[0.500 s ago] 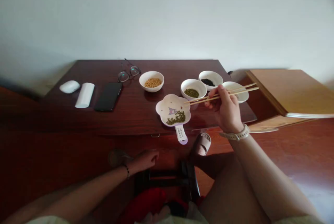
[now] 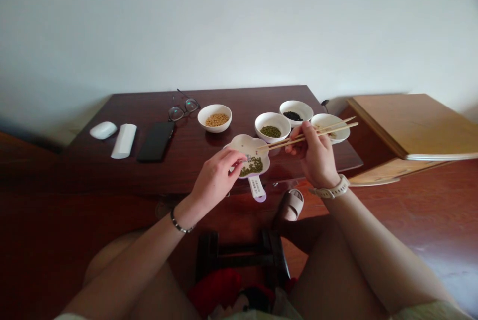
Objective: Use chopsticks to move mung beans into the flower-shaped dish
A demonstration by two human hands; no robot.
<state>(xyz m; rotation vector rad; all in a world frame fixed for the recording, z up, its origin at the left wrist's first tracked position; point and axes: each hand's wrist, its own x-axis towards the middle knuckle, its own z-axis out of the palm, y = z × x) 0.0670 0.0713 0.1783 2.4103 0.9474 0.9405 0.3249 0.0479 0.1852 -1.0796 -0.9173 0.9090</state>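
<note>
On the dark wooden table (image 2: 246,106) sits a flower-shaped dish (image 2: 251,143) of green beans (image 2: 253,166), chopstick tips over it, those chopsticks (image 2: 279,144) pinched in the right hand (image 2: 312,155); the left hand (image 2: 214,180) curls at the dish's rim, white bowls (image 2: 272,117) just beyond

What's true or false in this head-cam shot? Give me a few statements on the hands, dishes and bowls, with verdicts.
The right hand holds thin wooden chopsticks. True.
The left hand holds a black phone. False: it is at the edge of a white flower-shaped dish.
That dish holds black beans. False: it holds green beans.
A round white bowl of yellow beans stands left of a round white bowl of green beans. True.
The chopstick tips are over the dish. True.
</note>
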